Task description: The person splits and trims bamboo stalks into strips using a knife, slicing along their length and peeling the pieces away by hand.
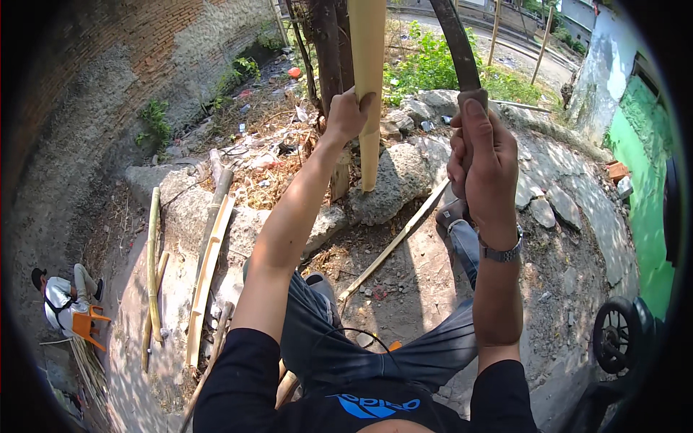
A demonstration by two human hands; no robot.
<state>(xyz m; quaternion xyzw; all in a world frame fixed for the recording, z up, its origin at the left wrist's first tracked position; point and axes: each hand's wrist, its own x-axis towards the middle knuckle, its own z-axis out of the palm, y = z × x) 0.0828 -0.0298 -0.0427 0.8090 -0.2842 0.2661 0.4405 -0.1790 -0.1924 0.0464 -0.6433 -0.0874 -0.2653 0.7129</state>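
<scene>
My left hand (348, 115) is closed around the edge of a long split bamboo piece (369, 148), its pale inner side showing. The piece stands upright, its lower end near a broken concrete block (393, 180) and its top beyond the upper edge of the view. Raised to the right of it, my right hand (485, 148) grips the handle of a machete (456, 43), thumb laid along the handle. The dark curved blade points up and away, apart from the bamboo; its tip is cut off by the view's edge.
Tree trunks (328, 58) rise just behind the bamboo. Bamboo poles and a split length (209, 281) lie at left; a thin strip (393, 249) lies by my feet. Far left, a person sits on an orange chair (90, 326). A wheel (616, 334) stands at right near a green wall (642, 166).
</scene>
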